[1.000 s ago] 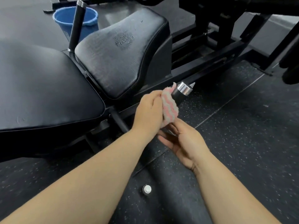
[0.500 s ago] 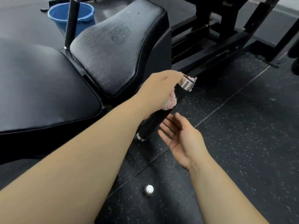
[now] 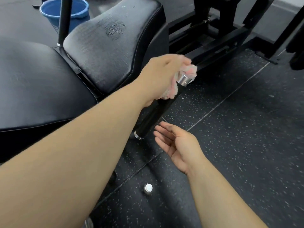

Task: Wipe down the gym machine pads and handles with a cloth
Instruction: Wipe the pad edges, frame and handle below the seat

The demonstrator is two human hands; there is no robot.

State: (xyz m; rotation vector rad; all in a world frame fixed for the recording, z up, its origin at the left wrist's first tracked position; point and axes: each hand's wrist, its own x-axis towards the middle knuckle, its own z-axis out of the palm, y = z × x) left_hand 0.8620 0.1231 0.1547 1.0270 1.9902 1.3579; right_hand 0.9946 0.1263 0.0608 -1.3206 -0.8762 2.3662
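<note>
Handle (image 3: 156, 112) slants up-right; L hand (image 3: 162, 74) grips cloth (image 3: 170, 93) at tip; R hand (image 3: 178, 146) spread.

Lighting is even, cool and moderately bright, falling from overhead. A broad soft sheen lies on the seat pad (image 3: 105, 46) at 11 o'clock and the back pad (image 3: 32, 79) at 9 o'clock. The chrome cap (image 3: 184, 80) of the handle (image 3: 154, 116) carries a small bright highlight. A soft shadow darkens the floor (image 3: 246, 145) between the forearms at 6 o'clock.

Motion blur softens the left hand (image 3: 158, 76) and cloth (image 3: 189, 69) near centre; the right hand (image 3: 179, 145) reads sharper. Floor speckles smear towards the 4 o'clock edge. Frame bars (image 3: 227, 17) at 1 o'clock lean with wide-angle distortion.
</note>
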